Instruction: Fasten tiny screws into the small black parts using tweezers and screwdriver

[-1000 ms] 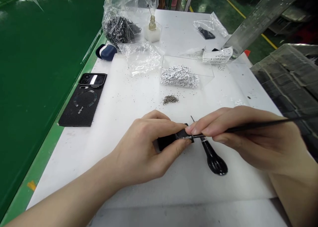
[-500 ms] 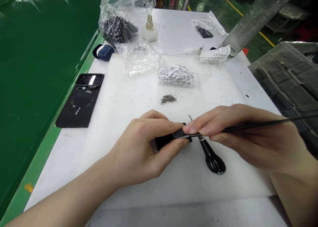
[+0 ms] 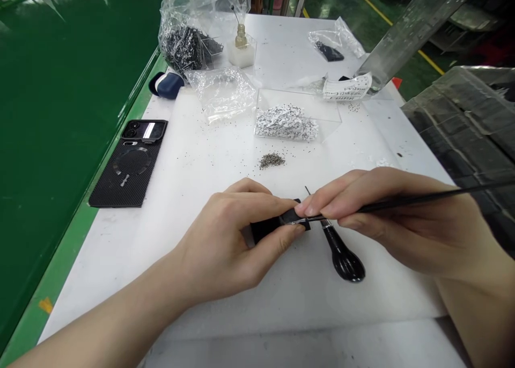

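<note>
Between the thumb and fingers of my left hand (image 3: pixel 237 239) is a small black block (image 3: pixel 266 228), low over the white table mat. My right hand (image 3: pixel 386 212) pinches a thin black rod-like tool (image 3: pixel 418 198), whose metal tip meets the block beside my left thumb. A screwdriver-like tool with a bulbous glossy black handle (image 3: pixel 346 258) lies under and between the hands, its thin shaft pointing away. Beyond the hands sits a small pile of tiny metal pieces (image 3: pixel 272 160).
A clear tray of small white pieces (image 3: pixel 286 122) stands behind the pile. A black phone (image 3: pixel 131 164) lies at left. Farther back are a bag of black parts (image 3: pixel 191 46), a small bottle (image 3: pixel 241 37) and a navy case (image 3: pixel 169 85). Stacked bins (image 3: pixel 475 126) stand at right.
</note>
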Available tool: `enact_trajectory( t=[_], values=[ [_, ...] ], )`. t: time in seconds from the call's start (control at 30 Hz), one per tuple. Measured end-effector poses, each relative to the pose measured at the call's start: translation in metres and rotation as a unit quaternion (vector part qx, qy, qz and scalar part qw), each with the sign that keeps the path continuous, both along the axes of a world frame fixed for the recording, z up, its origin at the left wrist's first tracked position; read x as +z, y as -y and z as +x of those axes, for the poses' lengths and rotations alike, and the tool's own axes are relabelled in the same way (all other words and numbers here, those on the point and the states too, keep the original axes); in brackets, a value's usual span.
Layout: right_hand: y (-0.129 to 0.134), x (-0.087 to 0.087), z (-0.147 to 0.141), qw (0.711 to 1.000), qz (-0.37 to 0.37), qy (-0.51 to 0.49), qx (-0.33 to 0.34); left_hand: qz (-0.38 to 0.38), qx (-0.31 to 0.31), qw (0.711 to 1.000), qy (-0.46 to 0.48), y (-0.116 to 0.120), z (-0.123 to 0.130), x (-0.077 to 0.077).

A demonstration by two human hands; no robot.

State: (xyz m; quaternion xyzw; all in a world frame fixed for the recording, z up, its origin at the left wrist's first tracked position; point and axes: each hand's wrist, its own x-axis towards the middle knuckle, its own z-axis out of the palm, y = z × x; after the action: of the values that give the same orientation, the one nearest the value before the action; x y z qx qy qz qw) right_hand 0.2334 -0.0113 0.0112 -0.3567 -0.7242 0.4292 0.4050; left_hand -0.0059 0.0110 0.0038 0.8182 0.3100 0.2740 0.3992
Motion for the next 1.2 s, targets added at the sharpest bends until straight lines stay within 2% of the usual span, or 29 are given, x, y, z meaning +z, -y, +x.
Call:
enact_trajectory(
  t=[0.17,0.23,0.3,0.37,0.43,0.47,0.63,0.77,1.2],
  values=[
    [0.0,0.003,0.002,0.999,0.025,0.021,0.013,-0.007,0.004,1.0,0.0,0.001,-0.001,-0.001],
    [-0.001,0.003,0.001,0.999,0.033,0.022,-0.017,-0.013,0.011,1.0,0.0,0.001,-0.001,-0.001],
    [-0.002,0.002,-0.002,0.994,0.039,-0.008,-0.099,-0.009,0.022,1.0,0.007,0.001,-0.001,-0.002],
    [-0.005,0.001,-0.006,0.975,0.055,-0.033,-0.215,0.003,0.03,0.999,0.014,0.001,0.0,-0.003],
    [-0.009,-0.001,-0.013,0.953,0.07,-0.009,-0.296,0.013,0.029,0.999,0.018,0.002,0.0,-0.003],
    [-0.011,-0.003,-0.017,0.946,0.073,0.018,-0.315,0.015,0.028,0.999,0.019,0.002,0.0,-0.003],
    [-0.017,-0.018,-0.033,0.953,0.048,0.121,-0.273,0.006,0.027,0.999,0.023,0.001,0.001,-0.003],
    [-0.02,-0.026,-0.035,0.956,0.02,0.138,-0.258,0.014,0.015,0.999,0.03,-0.001,0.001,-0.005],
    [-0.02,-0.026,-0.034,0.948,0.031,0.167,-0.267,0.025,0.002,0.999,0.045,0.0,0.001,-0.007]
  ],
)
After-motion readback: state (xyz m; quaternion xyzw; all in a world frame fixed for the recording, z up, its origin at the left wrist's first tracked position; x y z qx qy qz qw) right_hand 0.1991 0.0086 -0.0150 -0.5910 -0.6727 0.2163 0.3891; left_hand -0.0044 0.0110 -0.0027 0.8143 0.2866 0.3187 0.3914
